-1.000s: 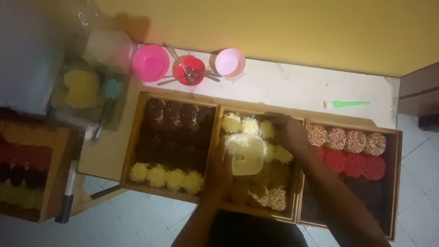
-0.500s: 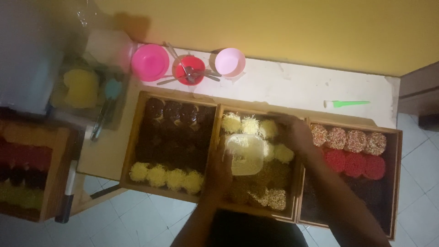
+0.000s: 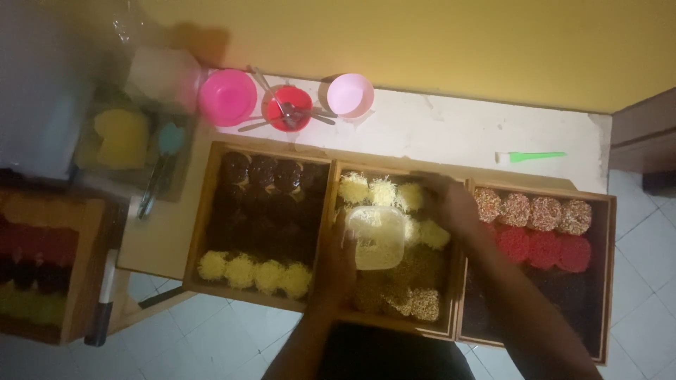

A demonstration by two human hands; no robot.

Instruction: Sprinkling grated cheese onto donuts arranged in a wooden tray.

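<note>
Item: my left hand (image 3: 336,255), lower centre of the frame, fingers clasped on the near-left edge of a pale plastic tub (image 3: 378,236) of shredded topping, held over the middle wooden tray (image 3: 331,211).

Item: my right hand (image 3: 445,204), just right of centre, fingers curled down among the yellow-topped doughnuts (image 3: 384,191) at the tray's upper right; whether it pinches anything I cannot tell.

Item: left tray (image 3: 204,211), dark doughnuts with a yellow row along the bottom. Right tray (image 3: 605,239), speckled and red doughnuts.

Item: upper table (image 3: 436,134), a pink bowl (image 3: 227,97), a red bowl (image 3: 287,107) with spoons, a small pale pink bowl (image 3: 350,94), a green spatula (image 3: 531,156) at right.

Handling note: I judge the tub is best kept level and low over the tray, so loose shreds fall inside it, with light fingertip contact on the soft toppings.
</note>
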